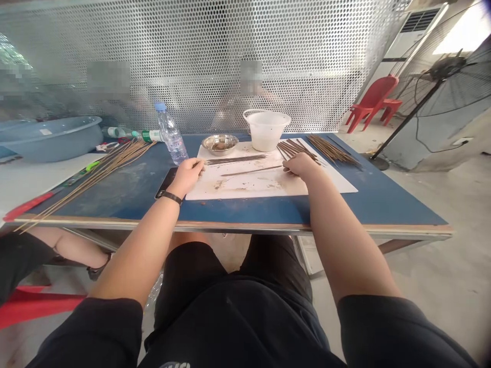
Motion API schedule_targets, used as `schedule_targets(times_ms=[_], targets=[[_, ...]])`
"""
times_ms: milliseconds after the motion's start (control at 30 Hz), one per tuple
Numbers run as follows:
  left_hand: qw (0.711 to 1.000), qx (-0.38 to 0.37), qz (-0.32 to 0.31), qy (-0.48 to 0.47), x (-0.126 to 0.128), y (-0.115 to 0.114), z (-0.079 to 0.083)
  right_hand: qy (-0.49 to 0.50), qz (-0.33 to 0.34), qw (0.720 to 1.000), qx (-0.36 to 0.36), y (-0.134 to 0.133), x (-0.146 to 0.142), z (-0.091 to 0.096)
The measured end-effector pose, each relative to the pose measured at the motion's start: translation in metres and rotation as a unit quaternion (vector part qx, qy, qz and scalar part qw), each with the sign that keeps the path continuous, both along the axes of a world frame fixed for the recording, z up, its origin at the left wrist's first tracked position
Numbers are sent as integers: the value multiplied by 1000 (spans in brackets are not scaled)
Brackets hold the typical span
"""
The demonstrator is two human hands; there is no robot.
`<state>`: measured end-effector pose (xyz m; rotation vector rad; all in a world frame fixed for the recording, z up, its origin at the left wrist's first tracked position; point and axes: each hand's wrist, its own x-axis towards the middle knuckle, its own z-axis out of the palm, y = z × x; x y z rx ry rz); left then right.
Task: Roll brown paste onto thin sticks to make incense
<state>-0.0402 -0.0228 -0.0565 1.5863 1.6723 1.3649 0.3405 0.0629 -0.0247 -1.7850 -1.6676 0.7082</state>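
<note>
My left hand (191,175) is closed at the left edge of the white board (268,190), its fingers pinching the ends of a small bunch of thin dark-brown sticks (238,159). In my right hand (299,165), one thin brown stick (251,171) is pinched by its right end and points left across the board. Just behind that hand lies a spread of similar sticks (297,148). A metal bowl (220,145) with some brown stuff in it and a white plastic bucket (267,130) stand along the back of the board.
A water bottle (172,135) and a dark phone (165,185) are left of the board. Long canes (103,168), a red-handled tool (28,205) and a blue basin (57,138) lie farther left. A brown stick bundle (333,151) rests at right. Another person's arm (72,248) shows lower left.
</note>
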Motion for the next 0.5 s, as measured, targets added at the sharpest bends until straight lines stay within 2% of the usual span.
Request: schedule_targets(times_ms=[67,133,200,267,367,500], targets=[[998,-8,10,66,-1,-1,1,-140,-28,990,11,-4,-3,2],[995,-12,14,103,0,-1,2,-214,-17,976,46,-10,-13,2],[993,-16,19,117,3,-2,4,-245,47,964,91,-20,-29,0],[991,-18,21,132,8,-5,7,-261,143,947,123,-31,-49,-3],[986,-14,13,165,14,-11,11,-274,273,909,154,-43,-83,-8],[982,-6,1,191,16,-13,12,-279,353,884,124,-49,-125,-10]])
